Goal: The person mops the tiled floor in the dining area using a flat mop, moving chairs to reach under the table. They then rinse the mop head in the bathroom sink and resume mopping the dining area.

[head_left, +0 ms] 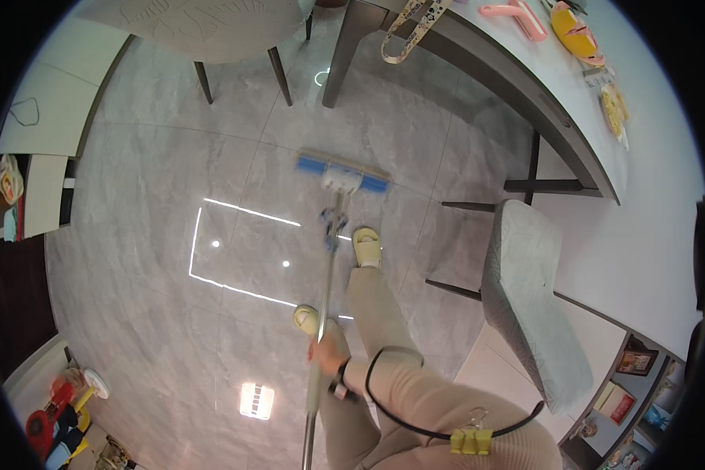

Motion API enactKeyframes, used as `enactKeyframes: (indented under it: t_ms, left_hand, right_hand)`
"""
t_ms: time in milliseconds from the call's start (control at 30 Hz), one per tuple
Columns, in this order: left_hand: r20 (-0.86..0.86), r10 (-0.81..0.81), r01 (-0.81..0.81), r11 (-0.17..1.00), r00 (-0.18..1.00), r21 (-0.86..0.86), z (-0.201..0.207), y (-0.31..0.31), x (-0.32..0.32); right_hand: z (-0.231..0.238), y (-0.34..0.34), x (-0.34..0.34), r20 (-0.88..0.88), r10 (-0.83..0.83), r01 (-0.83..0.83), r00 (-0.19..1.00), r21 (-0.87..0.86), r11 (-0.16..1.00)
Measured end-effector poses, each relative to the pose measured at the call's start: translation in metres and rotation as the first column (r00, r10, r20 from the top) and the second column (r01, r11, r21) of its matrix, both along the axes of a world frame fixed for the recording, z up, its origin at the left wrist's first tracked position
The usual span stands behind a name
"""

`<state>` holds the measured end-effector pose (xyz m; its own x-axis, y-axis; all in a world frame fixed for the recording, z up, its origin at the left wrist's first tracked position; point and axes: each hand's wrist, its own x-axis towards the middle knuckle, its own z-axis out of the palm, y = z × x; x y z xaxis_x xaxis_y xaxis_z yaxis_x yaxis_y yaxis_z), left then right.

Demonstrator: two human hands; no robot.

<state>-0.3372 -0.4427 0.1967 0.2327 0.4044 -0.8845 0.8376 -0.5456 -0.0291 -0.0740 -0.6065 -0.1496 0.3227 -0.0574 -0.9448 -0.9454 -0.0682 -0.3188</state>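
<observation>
My right hand [327,358] is closed round the metal handle of a mop [324,301], with a dark band at the wrist. The handle slants from the lower edge up to a wide mop head [341,180], white in the middle with blue ends. That head lies on the grey tiled floor [157,164] ahead of my feet and is slightly blurred. Pale yellow slippers [366,249] are on my feet, the right one farther forward. My left hand is outside the picture.
A grey chair [536,298] stands at the right, beside a dark-legged table [517,74] holding a pink peeler [517,17] and food packets. Another chair [204,31] is at the far left. Cabinets [55,78] line the left; red and yellow items [59,415] sit lower left.
</observation>
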Motion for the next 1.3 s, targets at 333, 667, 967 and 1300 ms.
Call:
enactKeyframes:
  t_ms: [333,667,967,1300]
  left_hand:
    - [-0.377,-0.027,0.086,0.986,0.926,0.141,0.058,0.033,-0.028]
    - [0.050,-0.188,0.195,0.944,0.981,-0.267,-0.141,-0.112,0.179]
    - [0.237,-0.160,0.252,0.864,0.958,-0.435,-0.194,-0.294,0.422]
    - [0.202,-0.435,0.450,0.893,0.877,-0.029,-0.102,0.002,0.214]
  right_hand:
    - [0.117,0.075,-0.061,-0.567,-0.047,0.360,0.822,0.453,0.816]
    - [-0.059,-0.217,0.260,-0.004,-0.202,0.201,0.979,0.077,0.976]
    - [-0.094,-0.399,0.408,0.166,0.019,0.062,0.986,-0.474,0.879]
    - [-0.092,-0.189,0.172,0.149,-0.189,0.182,0.971,0.054,0.982]
